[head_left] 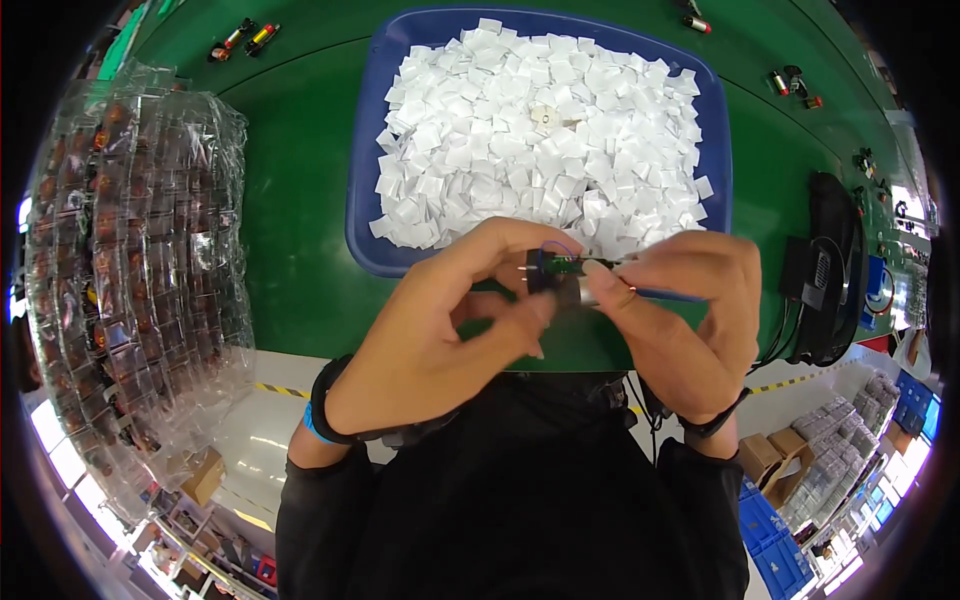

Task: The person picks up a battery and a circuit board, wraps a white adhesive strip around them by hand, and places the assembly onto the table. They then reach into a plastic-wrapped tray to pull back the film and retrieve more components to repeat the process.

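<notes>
In front of the tray I hold a small electronic assembly (566, 266) between both hands. It has a dark end with metal pins, a green circuit board and thin wires; a silvery part shows below. My left hand (420, 325) curls round the dark end, its fingers closed and partly blurred. My right hand (690, 310) pinches the assembly's other end with thumb and fingertips, beside a thin wire. Fingers cover much of the piece. Just beyond lies a blue tray (363, 190) heaped with small white paper-like squares (520, 150).
A stack of clear plastic blister trays (140, 230) holding dark and reddish parts stands at the left. Small motor-like parts (240, 38) lie on the green table (295, 160), with others (795, 85) at right. A black device with cables (825, 265) sits at the right edge.
</notes>
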Demonstrator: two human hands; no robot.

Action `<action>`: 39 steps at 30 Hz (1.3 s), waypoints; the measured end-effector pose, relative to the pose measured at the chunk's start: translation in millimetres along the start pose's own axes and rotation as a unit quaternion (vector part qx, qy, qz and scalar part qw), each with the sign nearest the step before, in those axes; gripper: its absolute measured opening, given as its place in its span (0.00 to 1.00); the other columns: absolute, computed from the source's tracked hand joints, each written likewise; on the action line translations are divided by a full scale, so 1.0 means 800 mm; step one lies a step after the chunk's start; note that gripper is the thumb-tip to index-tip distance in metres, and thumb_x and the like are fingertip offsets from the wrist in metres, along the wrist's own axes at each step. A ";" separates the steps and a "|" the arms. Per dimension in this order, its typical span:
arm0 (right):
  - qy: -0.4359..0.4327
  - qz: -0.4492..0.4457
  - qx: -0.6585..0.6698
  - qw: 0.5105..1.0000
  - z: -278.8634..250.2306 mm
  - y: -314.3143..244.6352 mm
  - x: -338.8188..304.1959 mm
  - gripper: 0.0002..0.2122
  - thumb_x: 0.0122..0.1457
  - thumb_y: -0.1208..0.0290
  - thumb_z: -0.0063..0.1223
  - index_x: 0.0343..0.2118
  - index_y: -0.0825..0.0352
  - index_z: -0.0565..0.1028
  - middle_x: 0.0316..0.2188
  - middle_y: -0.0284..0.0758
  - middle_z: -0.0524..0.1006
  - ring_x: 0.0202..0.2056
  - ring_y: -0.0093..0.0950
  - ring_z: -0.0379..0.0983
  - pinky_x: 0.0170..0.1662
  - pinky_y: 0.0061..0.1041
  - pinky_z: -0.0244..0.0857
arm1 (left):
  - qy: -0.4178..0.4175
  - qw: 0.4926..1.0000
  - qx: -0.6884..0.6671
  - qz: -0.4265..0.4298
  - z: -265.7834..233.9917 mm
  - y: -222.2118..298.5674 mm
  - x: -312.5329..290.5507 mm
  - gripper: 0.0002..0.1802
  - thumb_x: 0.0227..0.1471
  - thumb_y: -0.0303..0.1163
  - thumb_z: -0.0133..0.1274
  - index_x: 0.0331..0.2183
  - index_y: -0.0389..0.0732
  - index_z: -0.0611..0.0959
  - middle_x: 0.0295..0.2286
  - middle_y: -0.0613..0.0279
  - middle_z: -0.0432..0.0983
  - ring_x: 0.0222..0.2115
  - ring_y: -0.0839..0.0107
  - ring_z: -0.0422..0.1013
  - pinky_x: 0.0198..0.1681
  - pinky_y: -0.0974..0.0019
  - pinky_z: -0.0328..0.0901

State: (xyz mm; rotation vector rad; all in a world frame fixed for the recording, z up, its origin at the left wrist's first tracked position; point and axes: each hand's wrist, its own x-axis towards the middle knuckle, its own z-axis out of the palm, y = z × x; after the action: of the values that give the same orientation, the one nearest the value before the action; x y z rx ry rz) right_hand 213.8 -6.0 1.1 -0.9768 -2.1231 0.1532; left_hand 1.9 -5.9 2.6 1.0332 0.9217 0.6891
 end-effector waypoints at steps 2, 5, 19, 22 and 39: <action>0.003 0.015 -0.016 1.000 0.000 -0.005 -0.003 0.13 0.39 0.83 0.72 0.30 0.65 0.83 0.30 0.31 0.77 0.34 0.30 0.73 0.32 0.25 0.67 | -0.006 0.998 0.057 0.040 0.001 0.003 -0.003 0.19 0.57 0.15 0.51 0.51 0.31 0.74 0.44 0.55 0.75 0.33 0.76 0.74 0.34 0.72 0.73; 0.017 0.024 -0.025 0.999 0.001 -0.016 -0.002 0.13 0.40 0.83 0.73 0.30 0.65 0.82 0.29 0.30 0.75 0.33 0.30 0.72 0.32 0.26 0.66 | 0.005 0.995 0.081 0.065 0.006 0.003 -0.005 0.21 0.55 0.15 0.54 0.51 0.31 0.74 0.45 0.53 0.75 0.36 0.73 0.75 0.35 0.70 0.74; 0.054 0.208 0.271 0.938 0.009 -0.032 -0.021 0.19 0.48 0.83 0.69 0.43 0.75 0.73 0.38 0.46 0.79 0.36 0.31 0.80 0.43 0.29 0.72 | 0.049 0.959 0.052 0.272 0.005 -0.041 0.002 0.21 0.54 0.17 0.59 0.49 0.28 0.73 0.50 0.39 0.74 0.50 0.59 0.75 0.46 0.65 0.76; 0.060 0.235 0.303 0.922 0.013 -0.038 -0.018 0.17 0.50 0.85 0.67 0.43 0.76 0.73 0.38 0.45 0.78 0.36 0.30 0.80 0.40 0.26 0.73 | 0.070 0.963 0.042 0.257 0.007 -0.042 -0.002 0.22 0.52 0.18 0.61 0.49 0.29 0.75 0.49 0.40 0.76 0.48 0.61 0.76 0.46 0.66 0.75; 0.137 0.400 0.508 0.751 0.026 -0.041 -0.027 0.14 0.54 0.87 0.63 0.42 0.75 0.71 0.35 0.39 0.81 0.30 0.22 0.80 0.32 0.15 0.74 | 0.135 0.845 0.379 0.351 0.007 -0.027 -0.003 0.29 0.34 0.11 0.64 0.45 0.37 0.83 0.42 0.53 0.82 0.32 0.65 0.77 0.34 0.70 0.71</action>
State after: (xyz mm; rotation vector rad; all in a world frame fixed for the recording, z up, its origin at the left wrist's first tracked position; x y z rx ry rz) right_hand 188.4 -39.6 -12.9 -1.0124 -0.9115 1.3397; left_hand 6.8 -18.0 -15.5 2.0818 1.0896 1.1364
